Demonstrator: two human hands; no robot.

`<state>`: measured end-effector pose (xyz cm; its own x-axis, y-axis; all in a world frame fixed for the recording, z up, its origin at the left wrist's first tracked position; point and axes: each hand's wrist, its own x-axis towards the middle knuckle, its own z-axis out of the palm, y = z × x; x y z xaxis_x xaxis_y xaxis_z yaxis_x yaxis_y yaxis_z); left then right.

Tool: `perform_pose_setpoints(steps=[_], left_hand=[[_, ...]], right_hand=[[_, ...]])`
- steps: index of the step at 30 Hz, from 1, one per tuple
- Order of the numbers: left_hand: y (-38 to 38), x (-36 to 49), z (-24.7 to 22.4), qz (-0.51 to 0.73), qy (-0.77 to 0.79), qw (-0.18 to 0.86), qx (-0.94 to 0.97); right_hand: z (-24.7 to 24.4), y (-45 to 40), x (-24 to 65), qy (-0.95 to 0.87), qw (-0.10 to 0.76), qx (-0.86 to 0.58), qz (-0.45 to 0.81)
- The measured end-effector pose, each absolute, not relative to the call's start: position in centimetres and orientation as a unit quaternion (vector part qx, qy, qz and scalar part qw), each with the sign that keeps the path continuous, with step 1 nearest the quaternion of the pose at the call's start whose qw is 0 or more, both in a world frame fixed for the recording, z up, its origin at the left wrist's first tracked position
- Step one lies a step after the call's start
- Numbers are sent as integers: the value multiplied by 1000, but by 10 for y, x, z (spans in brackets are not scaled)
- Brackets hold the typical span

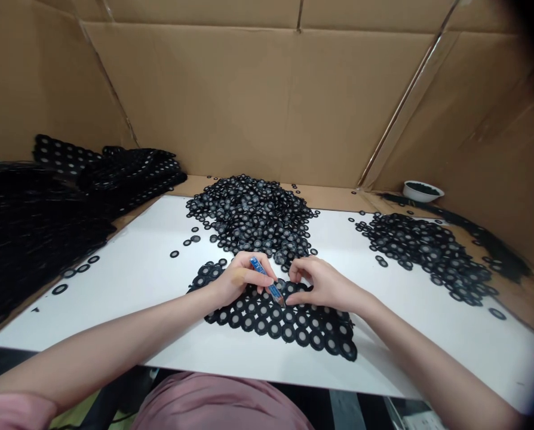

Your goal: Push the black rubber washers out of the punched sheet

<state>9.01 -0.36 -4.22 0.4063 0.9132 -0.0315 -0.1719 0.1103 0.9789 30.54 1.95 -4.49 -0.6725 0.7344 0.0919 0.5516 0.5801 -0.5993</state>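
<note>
My left hand (242, 278) is closed around a slim blue tool with pale lettering (267, 279); its narrow dark tip points down at a black mat of joined rings (273, 328). What kind of tool it is I cannot make out. The mat lies flat on the white board, its rows of rings with pale round centres partly hidden under both hands. Over the mat's upper right part, my right hand (323, 283) is bent, with thumb and forefinger apart and nothing visible between them. The thumb tip is close to the tool's tip.
A heap of loose black rings (253, 212) rises behind my hands, with a second heap (428, 251) to the right. Black ringed strips (128, 170) and dark stringy material (34, 221) are piled left. A white bowl (422, 191) stands back right. Cardboard walls (249, 95) enclose the white board (137, 263).
</note>
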Motion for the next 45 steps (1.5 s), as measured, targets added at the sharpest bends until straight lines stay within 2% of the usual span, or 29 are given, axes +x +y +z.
perform_pose_setpoints(steps=[6, 10, 17, 25, 45], left_hand=[[-4, 90, -42, 416, 366, 650, 520], [-4, 90, -43, 414, 368, 651, 519], [-4, 91, -43, 430, 364, 659, 498], [-3, 90, -42, 428, 365, 660, 497], [-2, 84, -49, 435, 356, 654, 506]], right_hand=[[-45, 19, 305, -835, 174, -376, 363], [-45, 18, 302, -846, 166, -364, 354], [-45, 18, 299, -843, 209, -332, 367], [-40, 26, 311, -850, 148, -312, 397], [-36, 23, 305, -862, 163, -306, 369]])
